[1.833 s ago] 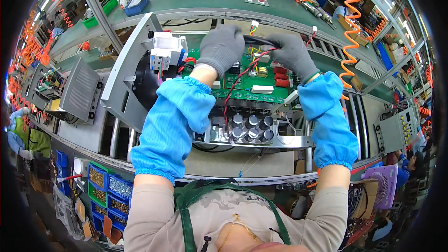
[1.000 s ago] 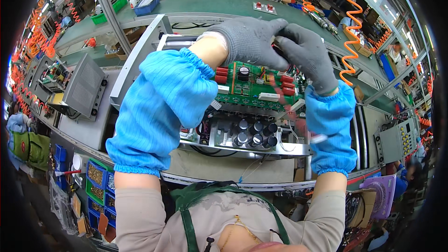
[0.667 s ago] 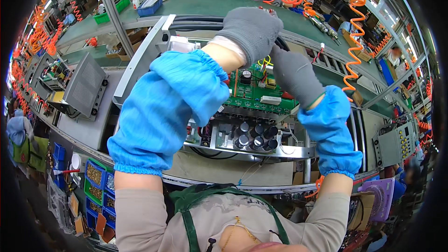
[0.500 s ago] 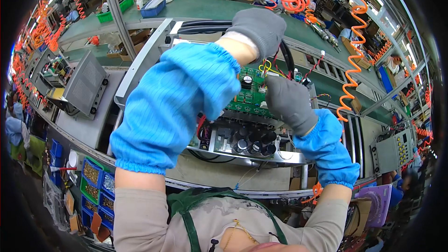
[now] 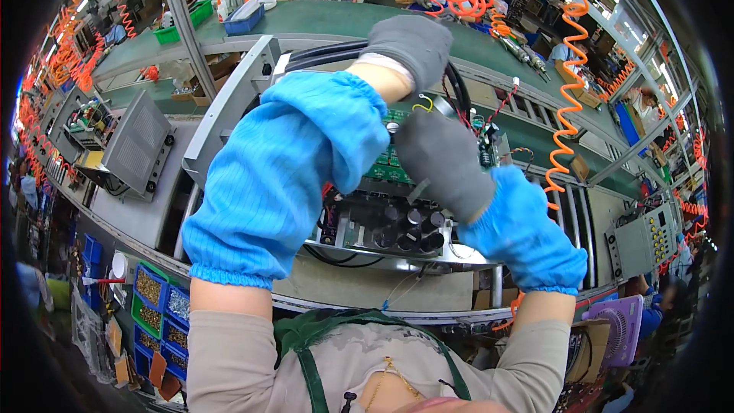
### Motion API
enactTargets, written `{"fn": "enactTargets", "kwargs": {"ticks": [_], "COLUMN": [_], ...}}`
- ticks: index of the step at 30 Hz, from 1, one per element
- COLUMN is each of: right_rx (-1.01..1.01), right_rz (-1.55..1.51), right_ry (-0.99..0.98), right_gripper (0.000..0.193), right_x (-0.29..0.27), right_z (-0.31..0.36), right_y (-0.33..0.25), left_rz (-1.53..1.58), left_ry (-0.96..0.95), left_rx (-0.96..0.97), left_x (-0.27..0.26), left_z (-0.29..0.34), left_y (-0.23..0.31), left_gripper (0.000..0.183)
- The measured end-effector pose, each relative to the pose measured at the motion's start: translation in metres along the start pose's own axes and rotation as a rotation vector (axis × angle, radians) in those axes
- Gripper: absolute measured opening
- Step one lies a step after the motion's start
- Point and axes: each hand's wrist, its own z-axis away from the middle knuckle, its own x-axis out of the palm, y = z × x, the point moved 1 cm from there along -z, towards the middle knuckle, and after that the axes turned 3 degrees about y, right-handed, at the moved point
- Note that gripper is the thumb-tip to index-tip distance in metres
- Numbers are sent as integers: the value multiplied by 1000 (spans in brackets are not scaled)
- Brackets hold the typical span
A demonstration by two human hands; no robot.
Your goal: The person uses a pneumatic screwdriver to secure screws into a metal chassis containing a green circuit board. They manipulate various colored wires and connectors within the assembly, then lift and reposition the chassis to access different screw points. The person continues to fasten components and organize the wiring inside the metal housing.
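My left hand (image 5: 409, 50), in a grey glove, is closed around a bundle of black cables (image 5: 459, 93) at the far side of an open metal chassis (image 5: 222, 118). My right hand (image 5: 443, 159), gloved alike, is curled over the green circuit board (image 5: 388, 171); its fingertips are hidden, so what they grip cannot be made out. Just beyond its knuckles a yellow wire (image 5: 428, 102) with a ring-shaped end sticks up. Nearer me, black cylindrical capacitors (image 5: 410, 218) stand in the chassis. A red-and-black twisted lead (image 5: 505, 103) with a white plug rises to the right.
Roller conveyor (image 5: 582, 222) runs under the chassis. A grey metal case (image 5: 134, 145) stands left, another unit with yellow knobs (image 5: 644, 241) right. Orange coiled hoses (image 5: 569, 99) hang overhead. Blue bins (image 5: 177, 302) of small hardware lie lower left. Behind is a green bench (image 5: 306, 19).
My right hand has moved left and slightly up across the board, toward my left hand. My left hand has shifted slightly left, still at the cables.
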Motion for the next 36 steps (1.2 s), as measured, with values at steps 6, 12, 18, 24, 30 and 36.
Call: {"fn": "enactTargets", "kwargs": {"ticks": [6,12,18,24,30,36], "right_rx": [255,87,287,420,423,280], "right_rz": [283,85,-528,-838,-928,-1454], "right_ry": [169,-174,-394,-519,-453,-418], "right_gripper": [11,24,27,24,30,32], "right_x": [10,15,11,9,0,6], "right_z": [44,21,6,10,14,19], "right_y": [106,133,147,150,147,148], "left_rz": [74,97,139,167,146,196], "left_ry": [25,133,116,52,210,323], "left_rx": [-9,14,18,43,252,230], "left_x": [6,9,13,22,28,57], "left_z": [24,51,74,79,87,56], "left_y": [-5,-2,-5,-3,25,45], "left_gripper": [26,26,29,31,41,26]}}
